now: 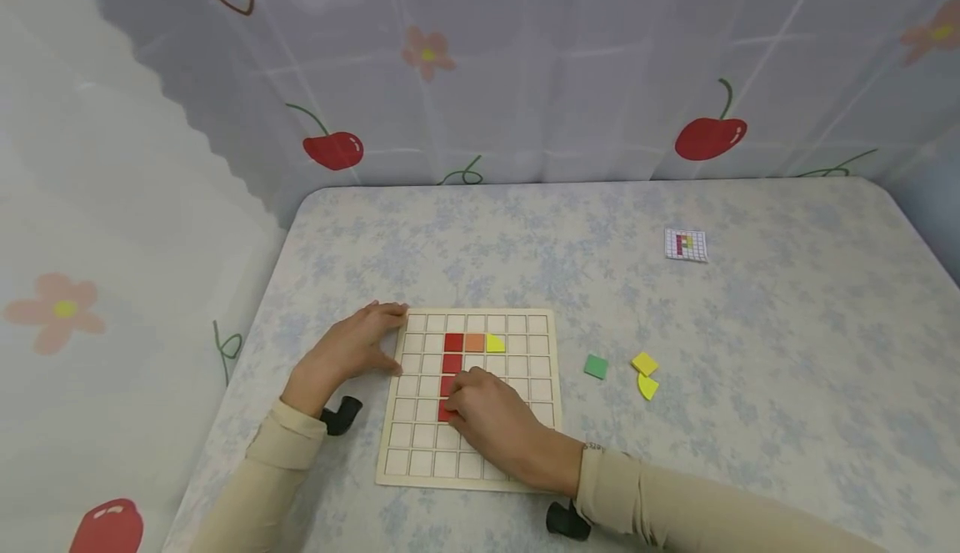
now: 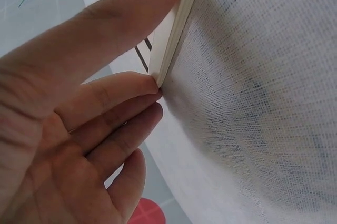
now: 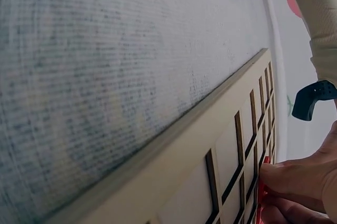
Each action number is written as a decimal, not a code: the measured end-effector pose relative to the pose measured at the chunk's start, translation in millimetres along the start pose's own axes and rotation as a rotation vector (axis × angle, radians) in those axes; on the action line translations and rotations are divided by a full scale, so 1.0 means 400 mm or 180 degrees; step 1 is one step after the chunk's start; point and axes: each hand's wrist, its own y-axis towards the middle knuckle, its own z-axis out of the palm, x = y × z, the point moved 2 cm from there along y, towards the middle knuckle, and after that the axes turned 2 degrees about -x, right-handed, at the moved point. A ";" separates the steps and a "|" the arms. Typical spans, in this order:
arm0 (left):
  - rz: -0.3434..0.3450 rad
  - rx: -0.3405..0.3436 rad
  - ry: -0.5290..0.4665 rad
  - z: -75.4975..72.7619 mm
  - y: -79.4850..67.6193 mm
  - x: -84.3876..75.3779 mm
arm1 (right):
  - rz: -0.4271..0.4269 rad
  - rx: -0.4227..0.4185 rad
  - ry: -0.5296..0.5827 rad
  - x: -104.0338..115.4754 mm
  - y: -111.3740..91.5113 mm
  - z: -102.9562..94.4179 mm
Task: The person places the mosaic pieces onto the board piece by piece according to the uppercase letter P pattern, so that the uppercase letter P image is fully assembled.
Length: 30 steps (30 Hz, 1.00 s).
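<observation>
- Broadly, a pale fabric backdrop (image 1: 570, 52) fills the far side, printed with red cherries (image 1: 333, 151) and orange flowers (image 1: 427, 51).
- Before it stands a table (image 1: 810, 353) under a blue-mottled cloth.
- Two cream sleeves (image 1: 705, 499) reach in from the near side.
- A wooden grid board (image 1: 480, 486) lies flat on the table, left of the middle.
- The right hand (image 1: 510, 432) is over the board, thumb and curled fingers drawn together, pinching a red tile; exactly which one I cannot tell.
- The left hand (image 1: 348, 353) is at the board's far left corner, fingers nearly straight, thumb set apart from them; thumb and forefinger touch the edge.
- A black wrist mount (image 1: 342, 415) sits by each wrist.
- A small pattern card (image 1: 686, 245) lies well apart, toward the far right.
- Red tiles (image 1: 453, 342) run down the board's third column from its second row, the lower two partly covered by the right hand.
- An orange tile (image 1: 474, 343) follows the top red one, then a curved-edged yellow tile (image 1: 495, 343).
- Right of the board lie a green square (image 1: 596, 367), a yellow square (image 1: 644, 364) and, just beside that, a yellow quarter-round (image 1: 647, 386).
</observation>
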 end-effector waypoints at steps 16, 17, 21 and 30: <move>-0.0018 -0.0016 -0.0036 0.005 -0.003 -0.003 | 0.0016 -0.0088 0.0094 -0.012 -0.030 -0.011; -0.0012 -0.0015 -0.0026 0.005 -0.003 -0.004 | 0.0029 -0.0091 0.0101 -0.013 -0.036 -0.015; 0.0020 -0.0011 -0.0014 0.006 -0.002 -0.005 | 0.0106 -0.0130 0.0116 -0.024 -0.074 -0.031; -0.0015 -0.0024 -0.0069 0.004 -0.004 -0.003 | 0.0394 -0.0393 0.0183 -0.069 -0.185 -0.061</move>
